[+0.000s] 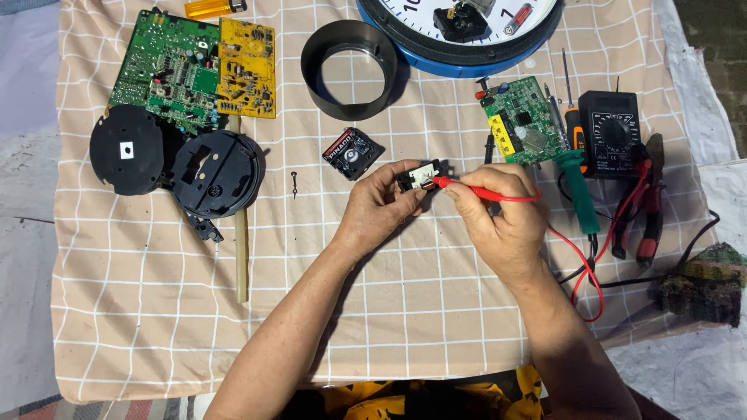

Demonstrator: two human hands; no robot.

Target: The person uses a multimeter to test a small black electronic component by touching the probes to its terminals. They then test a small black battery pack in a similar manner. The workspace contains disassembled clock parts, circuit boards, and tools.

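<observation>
The person's left hand (373, 210) holds a small black clock movement (419, 177) just above the counter (156, 311), which is covered by a peach cloth with a white grid; the fingers (389, 173) are curled and pinching the little box by its near side. The right hand (498, 218) has its fingers (475, 183) pressed together around a red test probe (486, 192), and the probe's tip touches the top of the movement at its right edge. A red lead (580, 268) loops from the probe across the cloth toward the black multimeter (611, 134) at the right. Just beside the meter lie a green-handled soldering iron (580, 187), a small green circuit board (520, 124) and a pair of red-handled pliers (646, 206). Near the left hand, a little farther up the cloth, sits a second small black module with a red label (352, 153), and a tiny dark screw (295, 183) lies apart to its left. A black ring (348, 70) stands beyond that, and the blue rim of a round wall clock (467, 62) crosses the top edge. On the far left are a large green board (167, 70), a yellow board (247, 68) touching it, 2 round black housings (214, 173) and a thin wooden stick (241, 249). An orange lighter (214, 8) lies at the top.
</observation>
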